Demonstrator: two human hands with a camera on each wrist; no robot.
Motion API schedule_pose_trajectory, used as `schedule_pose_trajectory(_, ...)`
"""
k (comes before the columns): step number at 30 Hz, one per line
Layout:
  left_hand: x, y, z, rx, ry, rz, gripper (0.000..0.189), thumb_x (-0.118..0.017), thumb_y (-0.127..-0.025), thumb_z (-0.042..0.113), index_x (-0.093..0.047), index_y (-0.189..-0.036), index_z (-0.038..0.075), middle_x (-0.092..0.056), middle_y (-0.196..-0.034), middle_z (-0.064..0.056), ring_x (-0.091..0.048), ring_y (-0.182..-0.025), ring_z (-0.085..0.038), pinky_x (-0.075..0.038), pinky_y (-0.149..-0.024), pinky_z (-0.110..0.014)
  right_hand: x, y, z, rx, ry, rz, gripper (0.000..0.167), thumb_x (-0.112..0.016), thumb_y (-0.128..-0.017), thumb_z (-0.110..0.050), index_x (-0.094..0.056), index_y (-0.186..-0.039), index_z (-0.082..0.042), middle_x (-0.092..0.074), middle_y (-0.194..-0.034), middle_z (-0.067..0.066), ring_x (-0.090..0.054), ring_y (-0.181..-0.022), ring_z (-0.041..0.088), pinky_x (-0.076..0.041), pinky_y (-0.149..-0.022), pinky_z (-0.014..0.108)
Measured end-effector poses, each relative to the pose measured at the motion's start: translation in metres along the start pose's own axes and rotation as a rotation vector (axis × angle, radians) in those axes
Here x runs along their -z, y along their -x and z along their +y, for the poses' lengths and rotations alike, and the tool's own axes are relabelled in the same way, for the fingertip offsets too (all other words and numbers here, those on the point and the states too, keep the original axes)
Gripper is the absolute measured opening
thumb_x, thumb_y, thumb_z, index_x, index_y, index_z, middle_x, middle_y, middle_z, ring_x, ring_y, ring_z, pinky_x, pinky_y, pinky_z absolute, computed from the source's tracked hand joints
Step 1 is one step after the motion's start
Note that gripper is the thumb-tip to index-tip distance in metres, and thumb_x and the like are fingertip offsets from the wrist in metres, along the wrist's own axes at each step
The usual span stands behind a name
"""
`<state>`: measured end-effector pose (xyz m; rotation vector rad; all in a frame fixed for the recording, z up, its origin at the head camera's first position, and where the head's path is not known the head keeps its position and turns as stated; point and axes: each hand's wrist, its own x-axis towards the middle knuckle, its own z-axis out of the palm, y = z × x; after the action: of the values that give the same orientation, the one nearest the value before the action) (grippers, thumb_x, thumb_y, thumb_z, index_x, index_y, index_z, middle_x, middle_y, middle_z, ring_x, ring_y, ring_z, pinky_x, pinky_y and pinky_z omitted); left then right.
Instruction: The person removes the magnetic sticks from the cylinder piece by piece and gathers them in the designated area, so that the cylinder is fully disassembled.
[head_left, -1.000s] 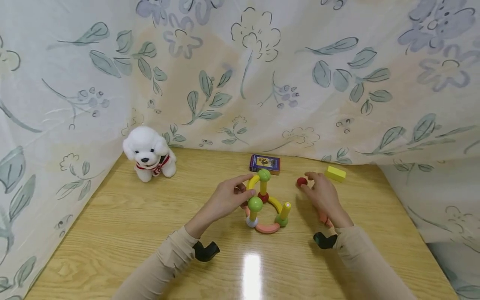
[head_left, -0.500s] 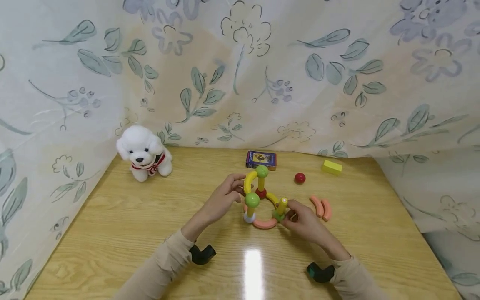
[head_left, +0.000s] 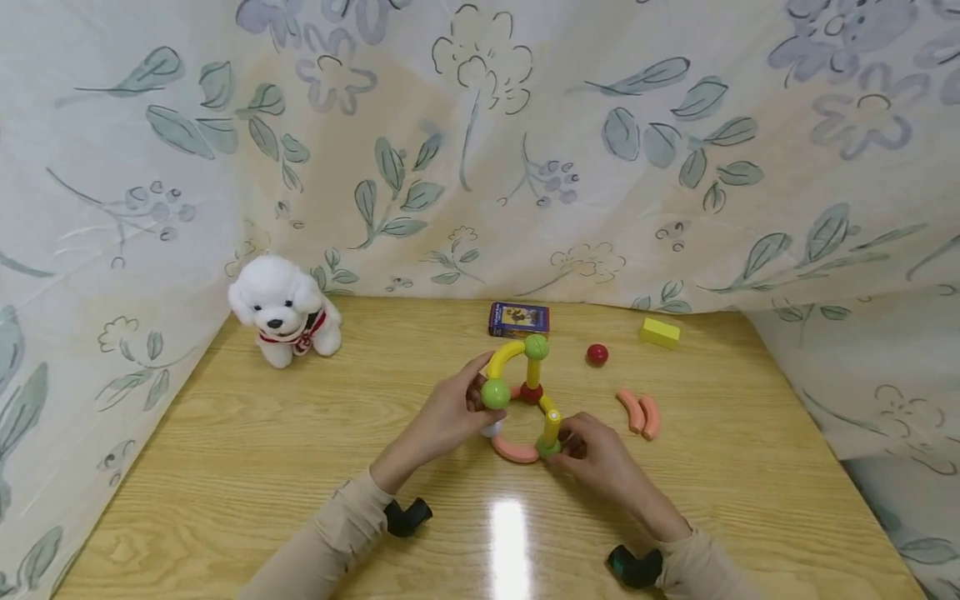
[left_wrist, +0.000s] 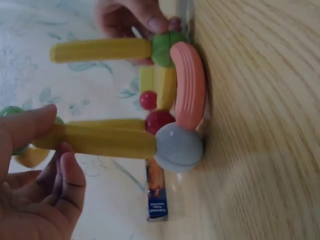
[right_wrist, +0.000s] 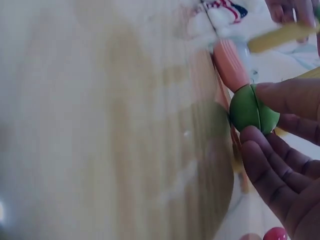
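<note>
A frame of toy balls and rods stands on the wooden table. Its base has curved pink rods (head_left: pixel 514 452) and a yellow one, joined by a pale grey ball (left_wrist: pixel 179 147), a red ball (head_left: pixel 531 392) and a green ball (right_wrist: pixel 250 111). My left hand (head_left: pixel 454 408) pinches the upright yellow rod (left_wrist: pixel 107 141) over the grey ball, just under the upper green ball (head_left: pixel 495 393). A yellow arch (head_left: pixel 506 357) runs from there to another green ball (head_left: pixel 536 347). With thumb and fingers my right hand (head_left: pixel 600 454) grips the base's green ball, below a bare-topped yellow rod (head_left: pixel 552 427).
Right of the frame lie two curved pink rods (head_left: pixel 640 414), a loose red ball (head_left: pixel 597 355) and a yellow block (head_left: pixel 660 333). A small blue box (head_left: pixel 519 320) lies behind it. At the back left sits a white plush dog (head_left: pixel 279 308). Floral cloth (head_left: pixel 465 167) hangs behind.
My right hand has left the loose red ball and come left to the frame's green ball. My left hand now pinches the near left upright rod. The frame has turned slightly.
</note>
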<state>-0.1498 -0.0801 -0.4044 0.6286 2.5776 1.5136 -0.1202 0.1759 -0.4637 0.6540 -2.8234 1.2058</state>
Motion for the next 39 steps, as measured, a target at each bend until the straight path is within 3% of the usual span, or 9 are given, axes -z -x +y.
schedule_pose_trajectory(7, -0.001, 0.000, -0.005, -0.015, 0.030, 0.059, 0.038, -0.075, -0.084, 0.006, -0.060, -0.118, 0.002, -0.068, -0.096, -0.009, -0.058, -0.079, -0.011, -0.049, -0.067, -0.018, -0.007, 0.003, -0.009, -0.007, 0.004, 0.082, 0.031, -0.082, -0.078, -0.013, -0.067, -0.106, -0.012, -0.063, -0.093, -0.001, -0.055, -0.071, -0.002, -0.049, -0.061, 0.019)
schedule_pose_trajectory(12, -0.001, 0.001, -0.008, -0.035, -0.002, 0.076, 0.023, -0.077, -0.083, 0.011, -0.066, -0.102, 0.005, -0.068, -0.090, -0.006, -0.057, -0.076, -0.009, -0.048, -0.066, -0.019, -0.006, 0.000, -0.017, 0.027, -0.046, 0.100, 0.023, -0.080, -0.080, -0.013, -0.068, -0.100, -0.015, -0.066, -0.089, -0.003, -0.057, -0.070, -0.003, -0.050, -0.060, 0.020)
schedule_pose_trajectory(18, 0.000, 0.000, -0.007, -0.013, -0.025, 0.068, 0.021, -0.076, -0.084, 0.013, -0.067, -0.102, 0.007, -0.068, -0.087, -0.005, -0.057, -0.075, -0.008, -0.048, -0.065, -0.019, -0.008, 0.001, -0.019, 0.015, -0.090, 0.087, 0.014, -0.076, -0.083, -0.010, -0.068, -0.094, -0.013, -0.072, -0.086, 0.000, -0.063, -0.074, -0.001, -0.053, -0.062, 0.020)
schedule_pose_trajectory(28, 0.003, 0.000, -0.007, -0.071, -0.047, 0.076, 0.021, -0.076, -0.084, 0.010, -0.067, -0.102, 0.005, -0.067, -0.086, -0.005, -0.054, -0.075, -0.009, -0.047, -0.066, -0.019, -0.012, 0.001, -0.021, 0.113, -0.061, 0.115, 0.013, -0.074, -0.083, -0.005, -0.067, -0.092, -0.010, -0.074, -0.085, 0.001, -0.070, -0.078, 0.005, -0.056, -0.064, 0.019)
schedule_pose_trajectory(39, 0.004, -0.001, -0.007, -0.063, -0.055, 0.065, 0.019, -0.075, -0.085, 0.011, -0.067, -0.101, 0.006, -0.067, -0.087, -0.004, -0.055, -0.077, -0.009, -0.048, -0.067, -0.019, -0.012, 0.002, -0.024, 0.130, -0.033, 0.120, 0.010, -0.073, -0.085, -0.006, -0.066, -0.091, -0.011, -0.073, -0.080, 0.000, -0.067, -0.069, 0.003, -0.053, -0.059, 0.018)
